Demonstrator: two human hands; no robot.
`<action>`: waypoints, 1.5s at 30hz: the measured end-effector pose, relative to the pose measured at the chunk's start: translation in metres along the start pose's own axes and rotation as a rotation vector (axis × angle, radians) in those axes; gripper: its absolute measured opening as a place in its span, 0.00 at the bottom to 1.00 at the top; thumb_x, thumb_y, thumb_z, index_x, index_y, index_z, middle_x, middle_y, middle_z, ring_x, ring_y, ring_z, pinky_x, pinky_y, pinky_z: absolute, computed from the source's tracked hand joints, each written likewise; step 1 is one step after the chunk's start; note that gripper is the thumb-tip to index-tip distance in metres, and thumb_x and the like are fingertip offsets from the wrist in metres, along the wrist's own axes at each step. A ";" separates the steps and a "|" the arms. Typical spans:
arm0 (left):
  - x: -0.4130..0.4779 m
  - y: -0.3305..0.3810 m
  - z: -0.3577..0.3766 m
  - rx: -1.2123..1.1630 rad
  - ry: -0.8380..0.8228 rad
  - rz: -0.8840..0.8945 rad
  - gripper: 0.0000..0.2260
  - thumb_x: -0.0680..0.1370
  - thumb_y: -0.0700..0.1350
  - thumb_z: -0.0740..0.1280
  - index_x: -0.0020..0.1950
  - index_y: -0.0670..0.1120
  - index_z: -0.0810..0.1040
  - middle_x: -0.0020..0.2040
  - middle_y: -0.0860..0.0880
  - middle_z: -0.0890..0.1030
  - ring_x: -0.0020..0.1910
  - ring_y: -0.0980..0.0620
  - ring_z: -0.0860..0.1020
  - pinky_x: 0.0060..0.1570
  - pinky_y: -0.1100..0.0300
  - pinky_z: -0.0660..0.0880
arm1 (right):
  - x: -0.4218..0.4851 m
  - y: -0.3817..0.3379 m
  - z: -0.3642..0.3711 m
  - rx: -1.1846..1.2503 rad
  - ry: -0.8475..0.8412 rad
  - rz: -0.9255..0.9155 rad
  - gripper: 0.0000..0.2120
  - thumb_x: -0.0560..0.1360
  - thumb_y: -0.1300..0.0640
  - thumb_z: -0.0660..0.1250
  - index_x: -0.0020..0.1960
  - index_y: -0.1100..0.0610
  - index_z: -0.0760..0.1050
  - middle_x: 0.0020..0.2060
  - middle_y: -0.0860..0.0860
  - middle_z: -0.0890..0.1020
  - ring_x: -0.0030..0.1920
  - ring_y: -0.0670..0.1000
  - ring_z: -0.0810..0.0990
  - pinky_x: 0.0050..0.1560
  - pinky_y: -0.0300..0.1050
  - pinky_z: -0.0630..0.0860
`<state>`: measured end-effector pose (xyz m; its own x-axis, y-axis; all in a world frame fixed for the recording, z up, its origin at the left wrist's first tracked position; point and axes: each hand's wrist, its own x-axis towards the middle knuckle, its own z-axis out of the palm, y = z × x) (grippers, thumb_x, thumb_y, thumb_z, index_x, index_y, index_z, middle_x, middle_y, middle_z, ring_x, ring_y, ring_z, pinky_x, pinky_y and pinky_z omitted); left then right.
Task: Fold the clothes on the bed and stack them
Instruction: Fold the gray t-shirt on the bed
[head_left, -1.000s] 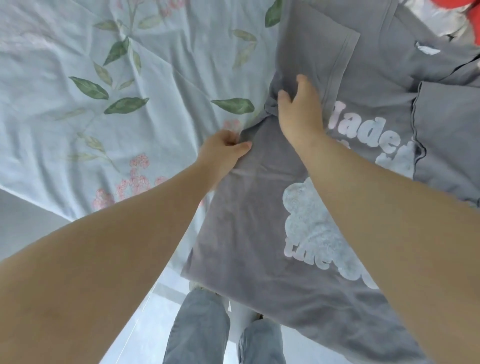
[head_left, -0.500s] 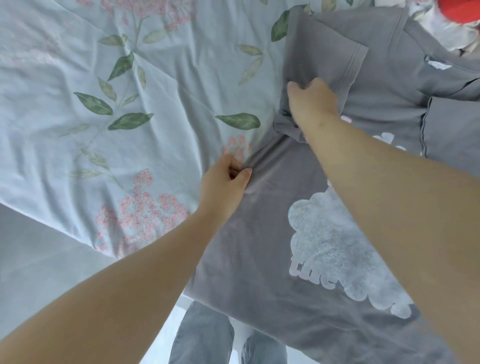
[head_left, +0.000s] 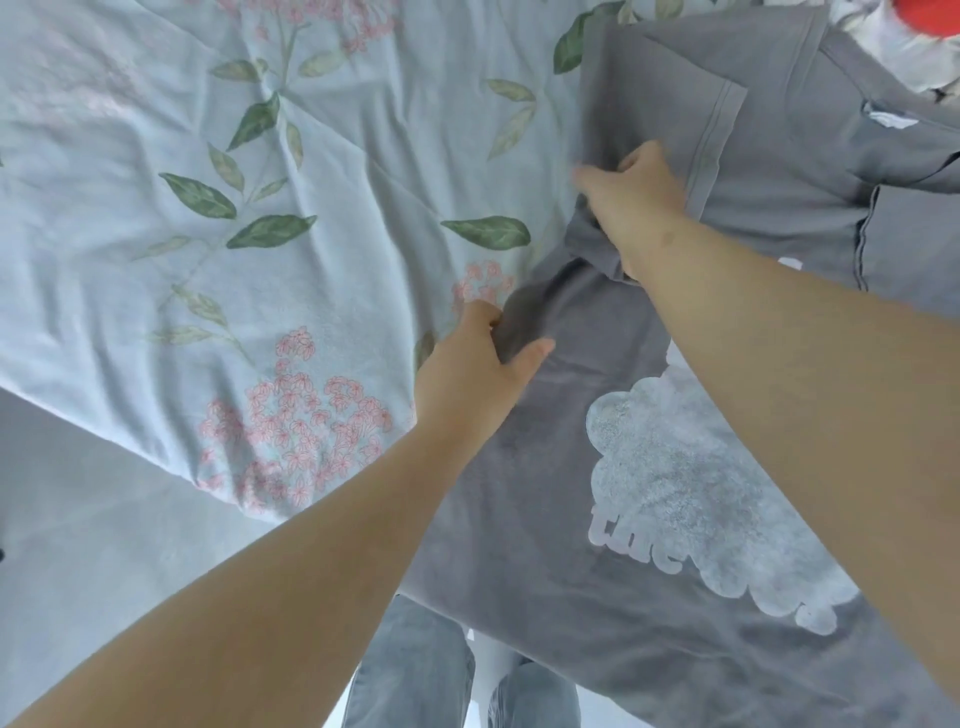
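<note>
Now grips bunched sleeve (head_left: 670, 104) with right hand (head_left: 631, 202), no longer pressing flat; pinches edge of grey T-shirt (head_left: 545, 519) with left hand (head_left: 467, 379) — keep taut, fold straight.

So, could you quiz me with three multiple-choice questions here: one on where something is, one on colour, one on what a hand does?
1. Where does the left hand hold the T-shirt? A) side edge B) collar C) bottom hem
2. The T-shirt's colour? A) red B) grey C) white
3. What is the right hand doing? A) lying flat, empty B) hanging free C) gripping bunched cloth by the sleeve
Answers: 1 A, fingers pinch the edge beside the bedsheet; 2 B, grey with a pale print; 3 C, fingers curl round fabric.
</note>
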<state>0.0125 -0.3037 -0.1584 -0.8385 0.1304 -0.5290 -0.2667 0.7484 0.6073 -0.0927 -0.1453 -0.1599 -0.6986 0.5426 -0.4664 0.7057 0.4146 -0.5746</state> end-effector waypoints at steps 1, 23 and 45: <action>0.001 0.001 -0.001 0.039 -0.034 0.010 0.13 0.76 0.57 0.65 0.46 0.49 0.67 0.36 0.55 0.70 0.37 0.54 0.69 0.36 0.59 0.64 | -0.004 -0.001 0.003 -0.078 -0.026 0.018 0.25 0.71 0.46 0.67 0.63 0.54 0.64 0.63 0.55 0.69 0.63 0.59 0.68 0.61 0.52 0.69; -0.111 0.146 0.161 -0.191 -0.292 0.323 0.16 0.78 0.42 0.60 0.60 0.62 0.74 0.44 0.57 0.81 0.44 0.56 0.78 0.49 0.62 0.74 | -0.002 0.164 -0.207 0.826 -0.244 0.013 0.28 0.75 0.72 0.50 0.67 0.48 0.68 0.46 0.47 0.80 0.34 0.47 0.76 0.38 0.39 0.79; -0.076 0.173 0.235 0.329 -0.342 0.073 0.13 0.77 0.57 0.62 0.56 0.55 0.63 0.38 0.53 0.75 0.44 0.49 0.77 0.42 0.56 0.70 | 0.051 0.222 -0.266 0.782 -0.333 0.282 0.13 0.73 0.46 0.69 0.52 0.53 0.80 0.46 0.51 0.85 0.48 0.52 0.84 0.50 0.46 0.80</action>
<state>0.1422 -0.0316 -0.1527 -0.6305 0.3558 -0.6899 -0.0021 0.8880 0.4599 0.0596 0.1685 -0.1319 -0.5950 0.2589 -0.7609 0.6592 -0.3845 -0.6463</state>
